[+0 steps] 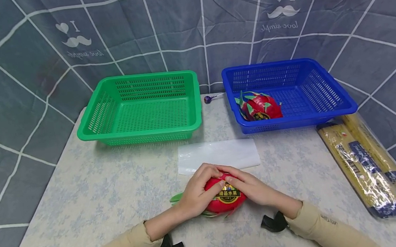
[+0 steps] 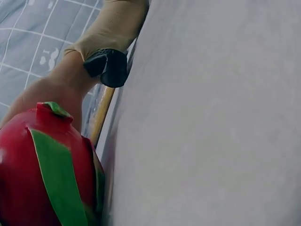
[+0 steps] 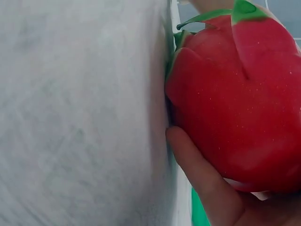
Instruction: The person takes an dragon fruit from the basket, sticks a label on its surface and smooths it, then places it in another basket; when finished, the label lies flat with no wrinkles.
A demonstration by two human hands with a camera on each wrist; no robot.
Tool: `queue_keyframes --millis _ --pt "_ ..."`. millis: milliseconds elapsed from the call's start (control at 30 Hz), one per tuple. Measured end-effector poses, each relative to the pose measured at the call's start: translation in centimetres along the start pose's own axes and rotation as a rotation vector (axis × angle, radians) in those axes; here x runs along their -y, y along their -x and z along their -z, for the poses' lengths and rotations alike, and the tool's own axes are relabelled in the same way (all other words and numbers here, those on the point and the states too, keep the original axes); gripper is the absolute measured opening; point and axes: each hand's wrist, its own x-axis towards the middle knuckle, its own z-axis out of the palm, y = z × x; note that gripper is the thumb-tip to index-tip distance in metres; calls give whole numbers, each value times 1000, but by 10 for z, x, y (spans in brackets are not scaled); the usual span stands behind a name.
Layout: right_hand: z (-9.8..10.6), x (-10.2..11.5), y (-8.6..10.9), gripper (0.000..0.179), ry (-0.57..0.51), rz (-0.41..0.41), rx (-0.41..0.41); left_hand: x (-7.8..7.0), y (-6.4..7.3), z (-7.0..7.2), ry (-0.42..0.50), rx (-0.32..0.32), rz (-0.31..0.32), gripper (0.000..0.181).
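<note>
A red dragon fruit (image 1: 224, 203) with green leaf tips and a black-and-gold label lies on the table near its front middle. My left hand (image 1: 196, 192) grips it from the left, thumb across the top beside the label. From the right, my right hand (image 1: 253, 188) holds the same fruit, fingers curled over its far side and meeting the left hand's. In the right wrist view one finger (image 3: 202, 169) lies low along the red skin of the dragon fruit (image 3: 240, 103), close to the tabletop. The left wrist view shows a green leaf strip on the dragon fruit (image 2: 23, 165).
Behind the hands lies a white sheet (image 1: 219, 155). A green basket (image 1: 141, 138) stands back left; a blue basket (image 1: 299, 121) back right holds another dragon fruit (image 1: 263, 106). A lollipop (image 1: 208, 99) lies between them. Spaghetti packs (image 1: 364, 170) lie at the right edge.
</note>
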Motion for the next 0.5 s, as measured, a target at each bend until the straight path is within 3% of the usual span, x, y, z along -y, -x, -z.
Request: queue_keyframes --millis 200,333,500 --pt "-3 -2 0 49 -15 21 -17 -6 0 0 44 7 65 17" --pt "-4 -2 0 48 -39 29 -26 -5 2 1 38 -9 48 24" --pt "-6 1 1 47 -67 42 -31 -3 2 1 2 8 33 22"
